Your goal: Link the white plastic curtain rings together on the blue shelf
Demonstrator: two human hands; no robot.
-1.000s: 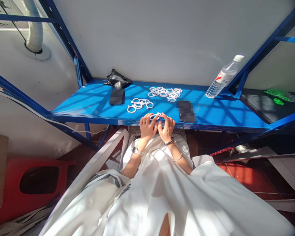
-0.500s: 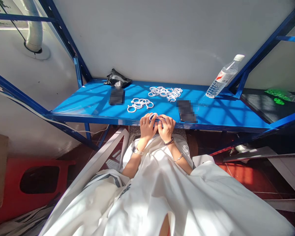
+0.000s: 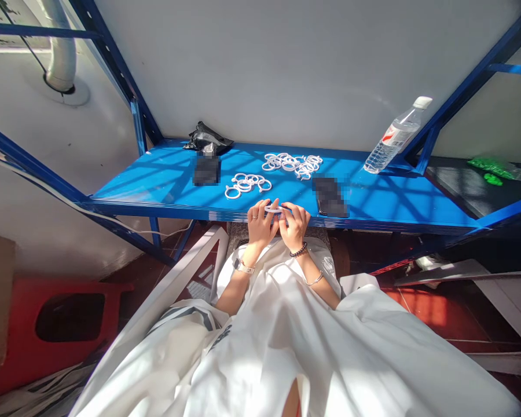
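Note:
My left hand (image 3: 260,225) and my right hand (image 3: 296,225) meet at the front edge of the blue shelf (image 3: 165,179). Together they pinch one white plastic ring (image 3: 272,209) between their fingertips. White cloth (image 3: 286,336) covers my lap and runs up under both wrists. A small heap of white rings (image 3: 246,184) lies just beyond my left hand. A larger heap of white rings (image 3: 292,163) lies farther back on the shelf.
A plastic water bottle (image 3: 396,136) leans at the shelf's right rear corner. A crumpled black bag (image 3: 206,139) sits at the back left. Two dark blurred objects (image 3: 206,169) (image 3: 329,196) lie on the shelf. A red stool (image 3: 65,324) stands on the floor at left.
The ring has turned slightly between my fingertips and my fingers have shifted on it. Both hands stay at the shelf's front edge.

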